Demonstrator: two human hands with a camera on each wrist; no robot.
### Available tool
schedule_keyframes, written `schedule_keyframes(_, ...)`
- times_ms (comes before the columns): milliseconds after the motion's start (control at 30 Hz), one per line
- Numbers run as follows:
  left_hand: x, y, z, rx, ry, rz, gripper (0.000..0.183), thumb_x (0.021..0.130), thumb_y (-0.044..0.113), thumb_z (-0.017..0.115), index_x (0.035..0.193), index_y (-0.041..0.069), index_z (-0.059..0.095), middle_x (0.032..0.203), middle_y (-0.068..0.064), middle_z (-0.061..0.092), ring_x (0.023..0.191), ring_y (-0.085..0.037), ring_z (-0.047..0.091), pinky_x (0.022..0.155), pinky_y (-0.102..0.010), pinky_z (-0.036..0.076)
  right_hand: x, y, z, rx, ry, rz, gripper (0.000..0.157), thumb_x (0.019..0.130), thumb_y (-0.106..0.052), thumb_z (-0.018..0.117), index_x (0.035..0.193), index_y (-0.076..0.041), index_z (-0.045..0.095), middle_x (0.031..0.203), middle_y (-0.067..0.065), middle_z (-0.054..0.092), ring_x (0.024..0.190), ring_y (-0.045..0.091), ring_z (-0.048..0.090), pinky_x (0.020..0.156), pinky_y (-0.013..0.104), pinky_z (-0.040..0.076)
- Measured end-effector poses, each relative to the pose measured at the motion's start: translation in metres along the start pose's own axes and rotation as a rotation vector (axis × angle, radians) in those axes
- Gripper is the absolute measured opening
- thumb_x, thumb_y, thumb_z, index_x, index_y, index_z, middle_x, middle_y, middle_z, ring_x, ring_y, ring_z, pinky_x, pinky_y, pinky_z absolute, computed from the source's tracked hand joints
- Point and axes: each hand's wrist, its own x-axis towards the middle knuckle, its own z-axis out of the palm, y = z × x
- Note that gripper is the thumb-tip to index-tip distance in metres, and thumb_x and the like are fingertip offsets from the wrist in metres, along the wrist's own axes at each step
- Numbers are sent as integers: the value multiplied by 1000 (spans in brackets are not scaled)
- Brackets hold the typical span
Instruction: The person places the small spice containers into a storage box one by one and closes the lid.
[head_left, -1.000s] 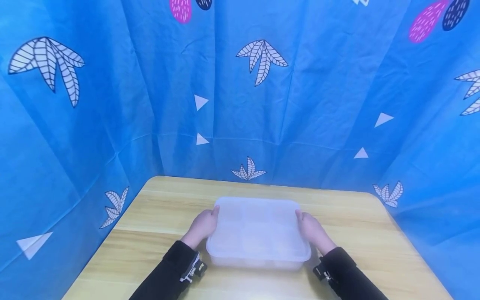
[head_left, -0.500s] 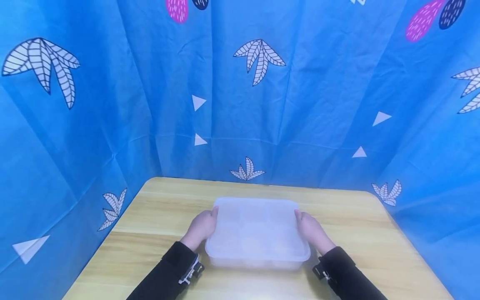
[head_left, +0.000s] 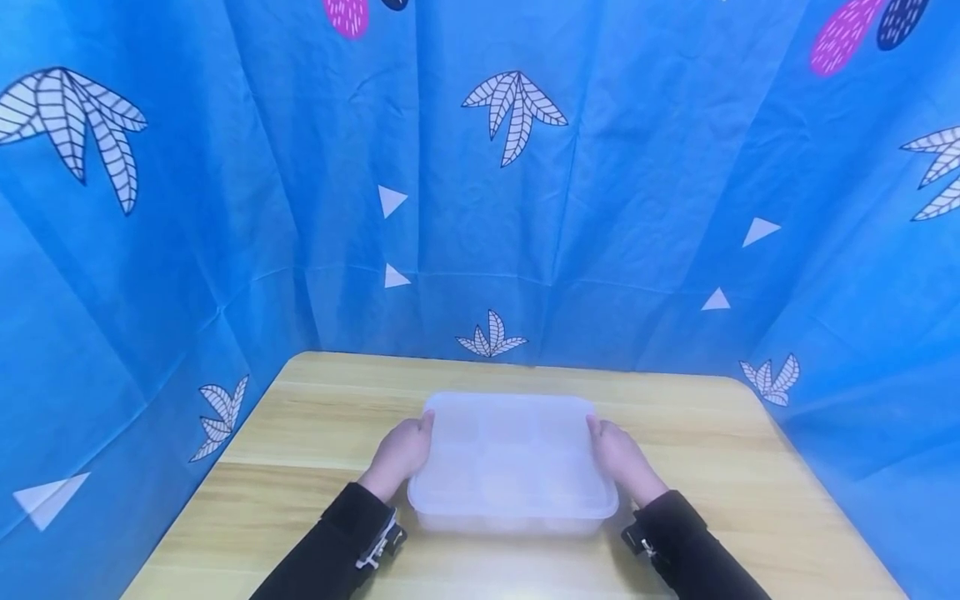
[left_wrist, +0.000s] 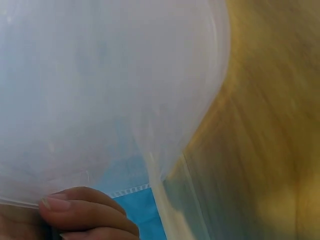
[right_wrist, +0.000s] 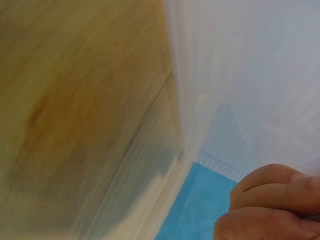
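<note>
A translucent white plastic storage box (head_left: 510, 458) with a flat lid sits at the middle of the table, its long side toward me. Faint lines divide the lid into several pale squares, and the contents are hidden. My left hand (head_left: 405, 450) grips the box's left side, thumb at the lid edge. Opposite it, my right hand (head_left: 618, 454) holds the right side the same way. In the left wrist view, curled fingers (left_wrist: 90, 212) show beneath the box's cloudy wall (left_wrist: 100, 90). Curled fingers (right_wrist: 270, 200) also show at the box in the right wrist view.
The light wooden table (head_left: 315, 417) has rounded far corners. A blue curtain (head_left: 637, 167) with white leaf and triangle prints hangs behind it and along both sides. Dark sleeves (head_left: 322, 542) carry small wrist devices (head_left: 382, 542) close to the box's front corners.
The head view shifts slightly, so the curtain, table and box slide a little left in the picture. Both hands keep their hold on the box's sides.
</note>
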Motion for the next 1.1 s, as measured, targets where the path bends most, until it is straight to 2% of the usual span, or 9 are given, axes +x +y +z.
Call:
schedule_keyframes(367,-5,-3,1,-55,13,4,65,109,39,20,131,-10,56,125,-26,62,119,-47,56,103,-60,44,1,1,-2,0,-15,24,68,110,-39,16,139,17,44,139,37,47,129,54,45,109,62,35)
schedule_keyframes(433,-8,-3,-1,-63,26,2,61,108,37,23,125,-9,59,115,-24,64,110,-44,60,96,-56,48,3,0,-5,-16,-29,24,67,110,-39,18,138,16,45,138,36,49,127,54,46,108,62,37)
schedule_keyframes(500,-14,-2,-3,-74,40,4,53,107,35,28,111,-6,61,97,-19,63,91,-37,62,80,-49,53,4,-1,-8,-24,-47,31,65,110,-38,21,136,16,47,133,36,53,118,52,54,102,60,45)
schedule_keyframes(600,-26,-1,-5,-59,62,20,36,105,32,37,94,3,55,74,-7,50,66,-23,50,57,-35,43,8,-1,-14,-21,-78,46,59,109,-37,29,127,15,52,115,32,62,94,43,64,81,53,55)
schedule_keyframes(700,-42,2,-8,-4,82,61,33,104,31,44,102,0,56,73,-6,54,60,-19,49,51,-31,40,15,1,-18,-22,-77,39,50,107,-36,37,120,9,52,101,23,63,81,32,62,70,46,55)
schedule_keyframes(800,-60,6,-10,79,90,92,43,104,32,48,119,-7,57,87,-12,66,68,-23,60,56,-36,49,23,2,-21,-48,-57,-5,47,106,-35,42,124,8,49,106,23,64,91,37,64,79,49,55)
schedule_keyframes(900,-80,7,-12,128,76,114,50,104,35,50,124,-11,56,104,-20,69,86,-32,67,70,-46,56,32,0,-22,-69,-41,-42,49,105,-34,46,134,6,46,114,24,65,102,38,64,87,51,54)
schedule_keyframes(1000,-97,7,-12,114,63,123,49,103,35,52,121,-10,58,107,-20,69,97,-37,67,82,-53,55,41,-2,-24,-49,-58,-69,44,105,-29,49,135,3,48,111,21,66,98,35,65,83,49,55)
schedule_keyframes(1100,-108,6,-11,68,81,151,44,103,31,55,121,-9,61,105,-17,71,99,-36,67,86,-54,54,50,-1,-27,-48,-77,-120,37,105,-25,49,130,1,55,111,20,67,99,34,65,85,49,55)
